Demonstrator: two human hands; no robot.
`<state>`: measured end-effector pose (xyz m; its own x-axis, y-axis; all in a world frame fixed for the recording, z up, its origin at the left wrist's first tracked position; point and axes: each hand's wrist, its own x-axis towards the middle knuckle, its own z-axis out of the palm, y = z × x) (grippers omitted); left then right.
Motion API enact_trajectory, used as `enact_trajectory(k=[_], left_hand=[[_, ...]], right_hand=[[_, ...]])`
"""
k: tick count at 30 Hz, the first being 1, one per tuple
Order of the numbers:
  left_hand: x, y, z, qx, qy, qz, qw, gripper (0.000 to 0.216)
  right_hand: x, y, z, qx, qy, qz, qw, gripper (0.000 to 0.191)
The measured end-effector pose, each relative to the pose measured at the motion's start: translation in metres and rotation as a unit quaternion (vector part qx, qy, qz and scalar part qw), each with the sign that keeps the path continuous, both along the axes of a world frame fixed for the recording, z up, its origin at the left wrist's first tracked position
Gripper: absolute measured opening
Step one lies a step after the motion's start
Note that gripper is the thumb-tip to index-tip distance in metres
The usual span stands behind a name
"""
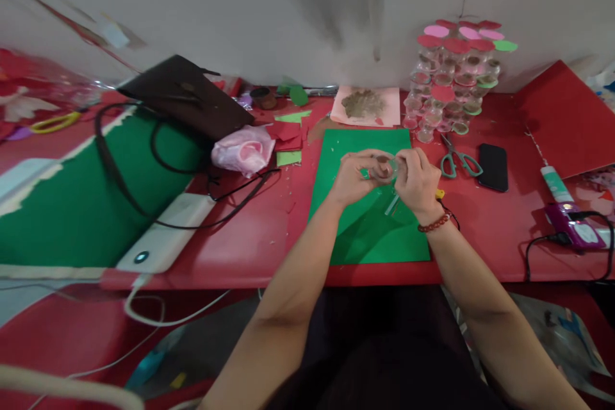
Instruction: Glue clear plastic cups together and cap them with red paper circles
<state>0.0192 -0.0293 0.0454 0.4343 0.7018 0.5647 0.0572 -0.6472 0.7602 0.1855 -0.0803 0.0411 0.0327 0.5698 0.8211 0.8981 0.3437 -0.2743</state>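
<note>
My left hand (354, 176) and my right hand (419, 182) meet above a green paper sheet (369, 237) on the red table (480, 237). Both have their fingers curled round a small clear plastic cup (384, 168) held between them. A thin clear stick (391, 205) pokes down under my right hand. A red bead bracelet (434, 223) circles my right wrist.
Green-handled scissors (459, 160) and a black phone (493, 166) lie right of the sheet. A stack of clear cups with paper petals (451, 77) stands behind. A purple glue gun (574, 227) sits far right, a pink bag (244, 148) and dark handbag (187, 96) left.
</note>
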Motion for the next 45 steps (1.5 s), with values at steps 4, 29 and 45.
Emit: enact_trajectory(k=[4,29,45], left_hand=[[-0.001,0.002,-0.001,-0.016,0.002,0.012,1.0,0.018],[-0.019,0.019,-0.006,-0.001,0.061,0.028,0.998,0.012],[-0.025,0.019,0.0,-0.087,-0.019,-0.063,0.994,0.018]], right_hand=[[0.0,0.0,0.0,-0.005,0.024,0.014,1.0,0.023],[0.013,0.006,0.006,-0.136,0.152,-0.012,0.979,0.018],[0.015,0.012,0.008,-0.154,0.185,0.29,0.926,0.016]])
